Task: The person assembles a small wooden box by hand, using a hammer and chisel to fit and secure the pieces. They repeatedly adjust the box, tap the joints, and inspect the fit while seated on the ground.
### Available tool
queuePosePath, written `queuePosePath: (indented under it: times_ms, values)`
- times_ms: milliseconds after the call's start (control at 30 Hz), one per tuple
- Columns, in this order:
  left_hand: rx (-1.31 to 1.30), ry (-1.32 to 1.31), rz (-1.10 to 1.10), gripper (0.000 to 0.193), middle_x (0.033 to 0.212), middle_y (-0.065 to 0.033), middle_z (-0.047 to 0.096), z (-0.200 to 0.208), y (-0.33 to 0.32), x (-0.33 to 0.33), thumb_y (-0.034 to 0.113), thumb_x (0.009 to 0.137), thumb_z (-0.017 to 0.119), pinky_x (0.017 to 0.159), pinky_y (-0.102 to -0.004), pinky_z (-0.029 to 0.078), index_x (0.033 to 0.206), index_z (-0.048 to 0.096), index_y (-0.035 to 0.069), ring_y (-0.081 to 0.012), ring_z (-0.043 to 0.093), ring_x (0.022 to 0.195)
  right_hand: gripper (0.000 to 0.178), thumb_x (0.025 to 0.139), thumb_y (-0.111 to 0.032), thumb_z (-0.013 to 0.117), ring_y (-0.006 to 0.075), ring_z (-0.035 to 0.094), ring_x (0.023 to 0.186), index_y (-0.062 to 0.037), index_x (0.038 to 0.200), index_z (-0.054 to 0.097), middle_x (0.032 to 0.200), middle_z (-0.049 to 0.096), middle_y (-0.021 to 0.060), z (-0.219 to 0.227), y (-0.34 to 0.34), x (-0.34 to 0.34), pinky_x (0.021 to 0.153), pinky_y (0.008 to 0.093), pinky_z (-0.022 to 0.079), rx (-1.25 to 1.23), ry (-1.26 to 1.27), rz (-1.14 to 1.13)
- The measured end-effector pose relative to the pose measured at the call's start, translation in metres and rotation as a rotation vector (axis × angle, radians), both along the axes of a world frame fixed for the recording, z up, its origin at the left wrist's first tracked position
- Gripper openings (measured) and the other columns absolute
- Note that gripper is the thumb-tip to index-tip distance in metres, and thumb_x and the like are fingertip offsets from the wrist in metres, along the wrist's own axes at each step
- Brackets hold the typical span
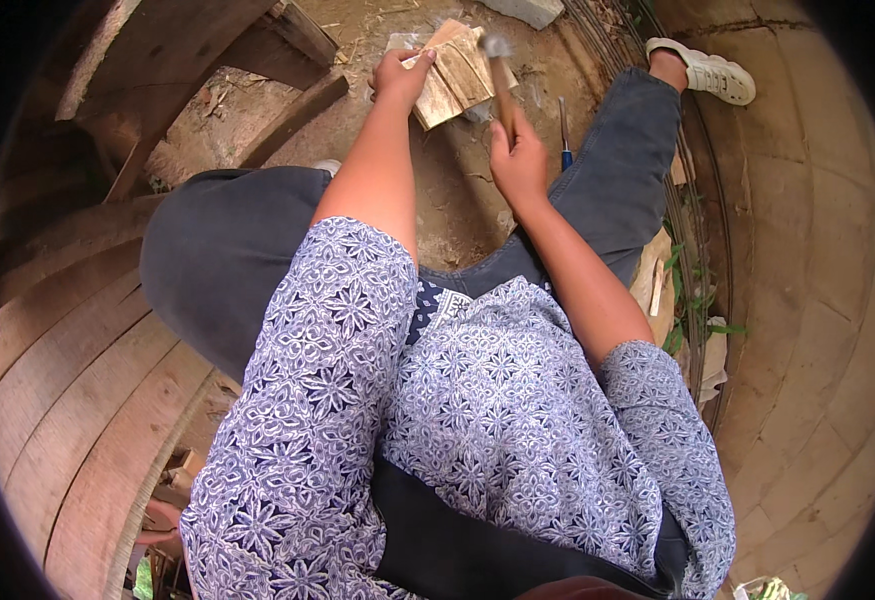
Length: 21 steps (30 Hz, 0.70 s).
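Note:
My left hand [400,80] grips the left edge of a pale, flat piece of wood [454,82], which looks made of several boards and is tilted on the ground between my legs. In my right hand [519,160] is a hammer [504,98], held by its wooden handle. The hammer's metal head is smeared by motion and appears above the right edge of the wood; whether it touches cannot be told. Just right of that hand, a screwdriver-like tool [566,150] with a blue handle and thin metal shaft lies beside my right leg.
Wooden planks [87,440] and dark timber [157,60] crowd the left side. A grey concrete block [525,10] lies at the far edge. Long thin rods [692,170] run along the right, next to a tan paved surface [807,300]. Some green plants [722,328] grow there.

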<state>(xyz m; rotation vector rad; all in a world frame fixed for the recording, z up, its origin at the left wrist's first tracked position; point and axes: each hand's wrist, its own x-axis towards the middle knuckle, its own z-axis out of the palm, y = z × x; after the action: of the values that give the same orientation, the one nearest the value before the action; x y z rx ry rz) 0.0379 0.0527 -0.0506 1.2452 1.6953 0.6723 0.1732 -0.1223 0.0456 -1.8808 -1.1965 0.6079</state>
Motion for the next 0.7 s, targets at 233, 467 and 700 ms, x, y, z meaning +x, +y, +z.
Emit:
queuePosePath:
  times_ms: [233,467,700]
  values:
    - [0.021,0.026,0.012,0.054,0.118,-0.0153,0.069,-0.006,0.002,0.000,0.050,0.079,0.081,0.096,-0.0393,0.050,0.114,0.070,0.011,-0.0285,0.065,0.111,0.039,0.097,-0.023,0.061,0.0187,0.061,0.071,-0.0037,0.130,0.061,0.080,0.066,0.0074,-0.012,0.002,0.013,0.070,0.0340,0.050,-0.078,0.225,0.012]
    - [0.036,-0.002,0.007,0.057,0.116,-0.0163,0.069,-0.004,0.004,-0.002,0.051,0.079,0.081,0.092,-0.0398,0.052,0.115,0.069,0.009,-0.0286,0.067,0.108,0.040,0.099,-0.028,0.060,0.0105,0.056,0.069,-0.0092,0.134,0.060,0.074,0.059,0.0035,0.000,0.006,0.004,0.066,0.0296,0.048,-0.038,0.091,0.036]
    - [0.081,0.000,0.004,0.055,0.113,-0.0164,0.070,-0.004,0.003,-0.003,0.048,0.080,0.081,0.088,-0.0389,0.053,0.114,0.068,0.006,-0.0272,0.068,0.102,0.038,0.099,-0.029,0.060,0.0086,0.054,0.064,-0.0110,0.132,0.063,0.073,0.059,0.0037,0.020,0.013,0.005,0.062,0.0302,0.047,-0.143,0.342,-0.031]
